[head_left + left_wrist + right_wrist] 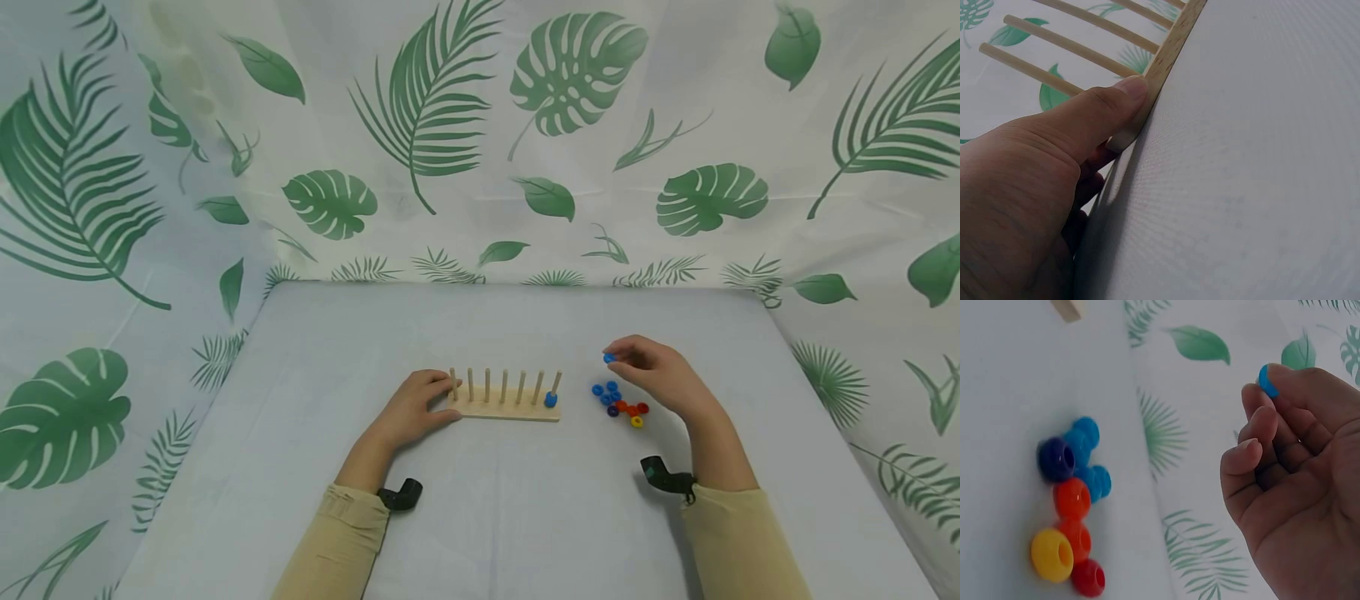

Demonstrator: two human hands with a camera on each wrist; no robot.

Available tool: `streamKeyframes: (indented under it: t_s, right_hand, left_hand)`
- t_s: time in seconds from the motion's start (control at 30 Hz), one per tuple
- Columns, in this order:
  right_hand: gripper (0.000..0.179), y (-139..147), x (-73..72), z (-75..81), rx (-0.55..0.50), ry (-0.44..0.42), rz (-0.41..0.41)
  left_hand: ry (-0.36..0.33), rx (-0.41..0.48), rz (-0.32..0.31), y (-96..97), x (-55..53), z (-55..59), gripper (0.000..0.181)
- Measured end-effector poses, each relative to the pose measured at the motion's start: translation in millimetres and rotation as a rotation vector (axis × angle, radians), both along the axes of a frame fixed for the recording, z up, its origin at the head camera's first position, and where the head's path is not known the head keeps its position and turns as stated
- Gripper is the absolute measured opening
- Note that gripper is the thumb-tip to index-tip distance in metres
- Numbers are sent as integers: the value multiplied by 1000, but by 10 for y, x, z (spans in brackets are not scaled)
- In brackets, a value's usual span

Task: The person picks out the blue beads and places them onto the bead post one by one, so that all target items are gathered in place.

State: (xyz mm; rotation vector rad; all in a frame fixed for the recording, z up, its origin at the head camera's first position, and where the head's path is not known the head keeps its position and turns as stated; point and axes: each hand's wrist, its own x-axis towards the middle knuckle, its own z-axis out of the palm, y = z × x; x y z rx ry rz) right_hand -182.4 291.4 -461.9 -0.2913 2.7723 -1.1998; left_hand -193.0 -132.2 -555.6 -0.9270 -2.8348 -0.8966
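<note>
- On the white desk (525, 508), near its middle, stands a light wooden rack (504, 408), having a flat rectangular base and seven thin, round wooden pegs (487, 386) in one row.
- At the left end of this rack, the left hand (408, 410) grips the base; its thumb lies along the near edge, and the other fingers are partly hidden.
- Low on the rightmost peg sits a shiny blue piece (551, 400); I cannot tell if it is one bead or several.
- To the right of the rack, the right hand (663, 382) pinches a small round blue bead (609, 357) between thumb and fingertip, above the desk and apart from the rack.
- Just below this hand lies a small group of loose beads: four blue beads (606, 399), one dark navy bead (1050, 461), two orange beads (1069, 500), one red bead (1085, 579) and one yellow bead (1046, 557).
- Behind the desk hangs a white cloth (450, 225) with green leaves printed on it.
</note>
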Motion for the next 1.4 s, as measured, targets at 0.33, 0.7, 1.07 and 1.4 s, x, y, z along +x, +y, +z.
streamKeyframes:
  t_s: [0.33, 0.7, 1.07, 1.4]
  right_hand:
    - [23, -264, 25, 79, -75, 32, 99]
    - [21, -489, 28, 79, -89, 51, 144]
    - [20, -594, 34, 26, -112, 66, 167]
    - [17, -667, 63, -52, -126, 34, 145]
  left_hand:
    - [-29, -5, 7, 0, -7, -2, 57]
    - [-39, -2, 7, 0, -3, 7, 57]
    - [-45, 6, 14, 13, 8, 26, 57]
    - [-39, 6, 14, 11, 18, 27, 57]
